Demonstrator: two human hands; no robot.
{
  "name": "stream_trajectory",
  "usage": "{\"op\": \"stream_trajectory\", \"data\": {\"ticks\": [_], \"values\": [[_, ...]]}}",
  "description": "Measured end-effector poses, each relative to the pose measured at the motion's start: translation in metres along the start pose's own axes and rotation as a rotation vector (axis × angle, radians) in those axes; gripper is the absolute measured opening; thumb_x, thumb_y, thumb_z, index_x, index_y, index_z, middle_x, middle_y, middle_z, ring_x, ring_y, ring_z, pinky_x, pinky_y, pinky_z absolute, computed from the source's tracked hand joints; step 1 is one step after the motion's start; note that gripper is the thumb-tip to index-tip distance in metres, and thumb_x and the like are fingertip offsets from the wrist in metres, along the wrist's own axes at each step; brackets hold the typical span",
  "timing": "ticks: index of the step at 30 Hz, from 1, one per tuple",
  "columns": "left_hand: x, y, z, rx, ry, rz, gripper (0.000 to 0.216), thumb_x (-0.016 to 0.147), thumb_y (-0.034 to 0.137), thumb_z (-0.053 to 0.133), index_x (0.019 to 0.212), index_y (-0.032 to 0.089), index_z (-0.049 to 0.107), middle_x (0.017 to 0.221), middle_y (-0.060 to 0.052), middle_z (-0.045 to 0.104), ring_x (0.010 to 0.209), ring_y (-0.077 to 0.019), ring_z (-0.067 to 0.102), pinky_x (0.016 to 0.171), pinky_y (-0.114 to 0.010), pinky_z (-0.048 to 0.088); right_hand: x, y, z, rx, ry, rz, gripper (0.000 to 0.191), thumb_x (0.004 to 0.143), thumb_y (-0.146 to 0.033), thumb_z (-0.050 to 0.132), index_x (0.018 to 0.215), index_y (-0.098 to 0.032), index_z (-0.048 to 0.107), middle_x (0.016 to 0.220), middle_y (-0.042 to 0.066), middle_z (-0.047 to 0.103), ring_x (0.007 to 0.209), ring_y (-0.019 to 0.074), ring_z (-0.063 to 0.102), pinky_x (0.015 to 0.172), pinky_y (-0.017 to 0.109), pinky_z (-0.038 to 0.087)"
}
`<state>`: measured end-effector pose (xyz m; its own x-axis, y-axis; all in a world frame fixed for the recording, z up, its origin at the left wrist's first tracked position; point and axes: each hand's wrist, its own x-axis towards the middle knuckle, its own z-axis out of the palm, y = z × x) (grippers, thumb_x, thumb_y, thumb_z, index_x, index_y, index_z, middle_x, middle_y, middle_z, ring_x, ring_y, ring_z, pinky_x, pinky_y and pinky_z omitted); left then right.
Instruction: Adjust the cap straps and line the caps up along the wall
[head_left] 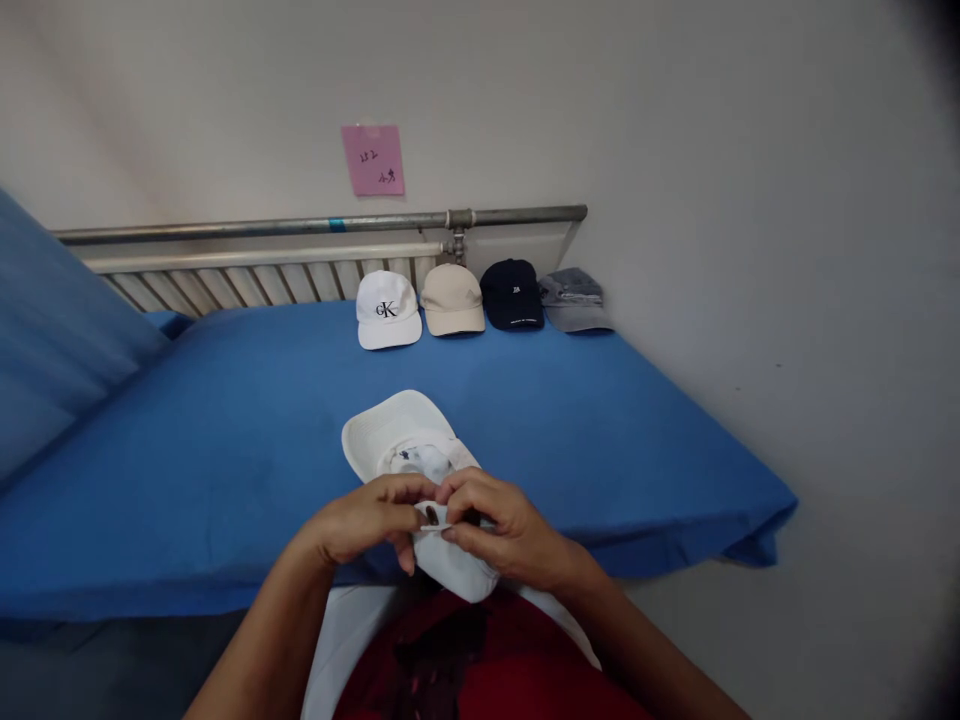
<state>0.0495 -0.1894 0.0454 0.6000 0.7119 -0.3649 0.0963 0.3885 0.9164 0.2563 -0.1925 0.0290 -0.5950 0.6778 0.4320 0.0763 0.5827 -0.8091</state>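
Note:
I hold a white cap [409, 440] upside down over the near edge of a blue-sheeted bed [225, 450], its brim pointing away from me. My left hand [367, 520] and my right hand [499, 525] both pinch the strap and small dark buckle at the back of the cap, fingers closed on it. Four more caps lie in a row at the far side of the bed by the wall: a white one with a black logo [387, 310], a beige one [452, 300], a dark navy one [512, 294] and a grey one [574, 300].
A metal rail [300, 225] and a slatted bed frame run along the far wall. A pink note [373, 160] is stuck on the wall above. A blue pillow or folded bedding [52, 320] rises at the left. White wall stands at the right.

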Motion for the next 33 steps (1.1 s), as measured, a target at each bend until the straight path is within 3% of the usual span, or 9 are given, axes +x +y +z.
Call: {"op": "stream_trajectory", "data": {"ticks": [6, 11, 19, 23, 33], "values": [[0.0, -0.004, -0.002, -0.362, 0.153, 0.069, 0.029, 0.073, 0.019, 0.069, 0.101, 0.012, 0.067, 0.085, -0.006, 0.064, 0.064, -0.0149, 0.062, 0.049, -0.026, 0.055, 0.0, 0.009, 0.004, 0.02, 0.172, -0.036, 0.007, 0.08, -0.018, 0.064, 0.079, -0.022, 0.058, 0.098, 0.005, 0.065, 0.097, 0.0186, 0.059, 0.09, 0.037, 0.044], [0.003, -0.004, 0.004, -0.46, 0.253, 0.077, 0.031, 0.069, 0.015, 0.076, 0.098, 0.011, 0.068, 0.079, -0.005, 0.066, 0.053, -0.0101, 0.06, 0.043, -0.02, 0.051, 0.002, 0.013, 0.006, 0.11, 0.17, 0.019, 0.009, 0.08, -0.016, 0.063, 0.086, -0.022, 0.061, 0.103, 0.005, 0.064, 0.1, 0.0176, 0.059, 0.091, 0.036, 0.044], [0.002, -0.001, 0.009, -0.471, 0.264, 0.109, 0.037, 0.063, 0.015, 0.081, 0.097, 0.011, 0.067, 0.075, -0.002, 0.066, 0.048, -0.0074, 0.056, 0.043, -0.019, 0.05, 0.003, 0.006, 0.001, 0.197, 0.118, 0.04, 0.012, 0.09, -0.026, 0.054, 0.09, -0.021, 0.065, 0.106, 0.006, 0.062, 0.102, 0.0172, 0.058, 0.093, 0.035, 0.043], [0.003, 0.0, 0.011, -0.44, 0.279, 0.105, 0.038, 0.061, 0.015, 0.082, 0.096, 0.012, 0.066, 0.073, -0.001, 0.066, 0.047, -0.0077, 0.056, 0.043, -0.02, 0.05, 0.005, 0.0, -0.003, 0.14, 0.068, 0.065, 0.008, 0.087, -0.025, 0.058, 0.082, -0.019, 0.061, 0.11, 0.007, 0.061, 0.105, 0.0187, 0.057, 0.095, 0.036, 0.042], [0.006, 0.001, 0.014, -0.347, 0.283, 0.088, 0.038, 0.061, 0.016, 0.081, 0.096, 0.012, 0.066, 0.068, 0.001, 0.062, 0.049, -0.0084, 0.056, 0.04, -0.019, 0.049, 0.013, -0.008, -0.007, -0.161, -0.006, 0.102, 0.015, 0.077, -0.006, 0.054, 0.068, -0.018, 0.052, 0.106, 0.007, 0.06, 0.101, 0.0174, 0.056, 0.087, 0.031, 0.044]]}}
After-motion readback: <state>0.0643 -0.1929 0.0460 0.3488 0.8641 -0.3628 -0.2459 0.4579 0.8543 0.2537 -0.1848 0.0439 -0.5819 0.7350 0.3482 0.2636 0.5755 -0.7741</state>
